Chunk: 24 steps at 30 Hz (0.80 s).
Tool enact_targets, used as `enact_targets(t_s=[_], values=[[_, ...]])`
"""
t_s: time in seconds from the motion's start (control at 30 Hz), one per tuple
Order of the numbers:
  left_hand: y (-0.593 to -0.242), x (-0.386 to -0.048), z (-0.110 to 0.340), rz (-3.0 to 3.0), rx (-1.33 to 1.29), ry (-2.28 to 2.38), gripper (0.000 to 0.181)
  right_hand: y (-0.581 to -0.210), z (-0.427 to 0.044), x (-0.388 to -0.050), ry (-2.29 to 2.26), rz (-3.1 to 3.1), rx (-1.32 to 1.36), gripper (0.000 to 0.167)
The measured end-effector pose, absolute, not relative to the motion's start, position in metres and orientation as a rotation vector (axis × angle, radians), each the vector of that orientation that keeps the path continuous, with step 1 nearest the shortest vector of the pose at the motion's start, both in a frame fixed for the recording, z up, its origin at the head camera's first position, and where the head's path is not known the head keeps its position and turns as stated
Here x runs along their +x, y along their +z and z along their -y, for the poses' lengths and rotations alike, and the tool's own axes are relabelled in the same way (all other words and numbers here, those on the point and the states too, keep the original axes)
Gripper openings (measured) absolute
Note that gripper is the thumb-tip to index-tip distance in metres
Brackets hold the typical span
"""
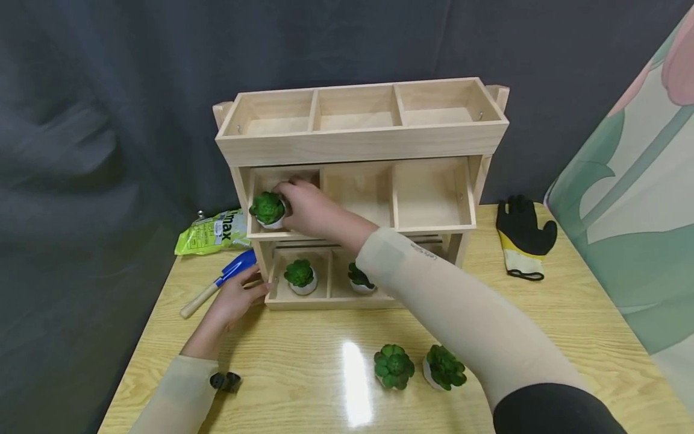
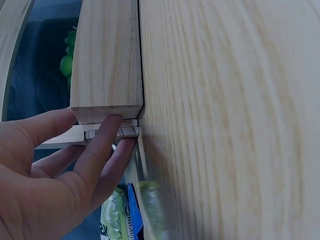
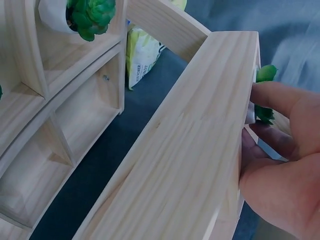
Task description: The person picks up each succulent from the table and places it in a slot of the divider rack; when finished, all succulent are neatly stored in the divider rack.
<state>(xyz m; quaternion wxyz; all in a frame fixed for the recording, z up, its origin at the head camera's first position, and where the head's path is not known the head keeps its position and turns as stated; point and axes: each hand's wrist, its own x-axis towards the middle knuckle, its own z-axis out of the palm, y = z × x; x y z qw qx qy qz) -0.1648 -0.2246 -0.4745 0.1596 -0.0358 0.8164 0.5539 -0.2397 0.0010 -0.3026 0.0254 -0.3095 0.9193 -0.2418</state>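
My right hand (image 1: 310,208) pinches a small potted succulent (image 1: 268,208) in the left compartment of the wooden shelf's middle tier. In the right wrist view, that succulent (image 3: 265,95) is mostly hidden behind a wooden board, with the fingers of the right hand (image 3: 285,130) beside it. My left hand (image 1: 238,295) touches the left end of the shelf's (image 1: 358,144) bottom tier. The left wrist view has the left hand's (image 2: 70,175) fingertips against that tier's corner. Two potted succulents, one at left (image 1: 300,274) and one in the middle (image 1: 360,277), stand in the bottom tier.
Two more succulents, one upright (image 1: 394,366) and one tilted (image 1: 444,367), are on the table in front. A blue trowel (image 1: 219,283) and a green bag (image 1: 214,233) lie left of the shelf. To the right lies a black-and-yellow glove (image 1: 524,235).
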Motion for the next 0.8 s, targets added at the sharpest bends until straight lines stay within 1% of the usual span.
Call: enact_targets(t_s=[0.17, 0.37, 0.6, 0.8], values=[[-0.474, -0.164, 0.223, -2.315, -0.13, 1.607, 0.073, -0.303, -0.007, -0.237, -0.814, -2.821, -0.933, 0.059], [-0.474, -0.164, 0.223, -2.322, -0.121, 1.607, 0.072, -0.304, -0.02, -0.233, -1.042, -2.747, -0.866, 0.054], [-0.475, -0.163, 0.223, -2.328, -0.114, 1.608, 0.073, -0.306, -0.038, -0.225, -1.306, -2.603, -0.83, 0.057], [-0.475, -0.164, 0.224, -2.332, -0.103, 1.608, 0.073, -0.304, -0.056, -0.21, -1.402, -2.55, -0.807, 0.059]])
